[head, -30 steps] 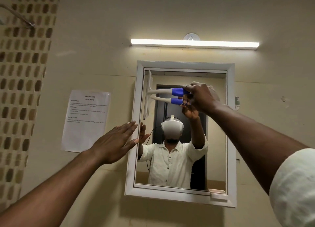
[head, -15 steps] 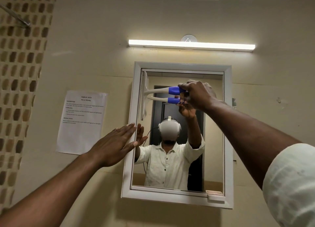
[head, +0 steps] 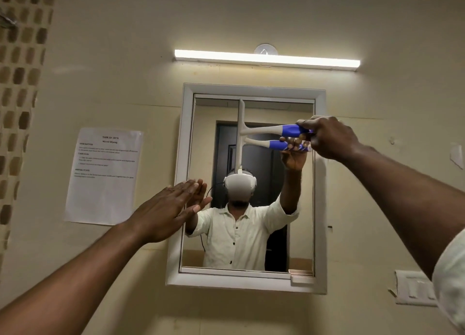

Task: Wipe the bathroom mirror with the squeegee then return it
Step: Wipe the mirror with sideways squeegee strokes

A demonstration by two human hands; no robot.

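On mirror (head: 251, 234): right hand (head: 329, 140) grips squeegee (head: 254, 130) | left hand (head: 163, 208) flat, released | notice (head: 105, 176) reads "Mirror Wiping"

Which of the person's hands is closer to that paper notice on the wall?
Left. The left hand presses flat at the mirror's left edge, just right of the notice; the right hand grips the squeegee across the mirror.

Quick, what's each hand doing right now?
Left hand: open, flat against the mirror frame.
Right hand: holding the squeegee.
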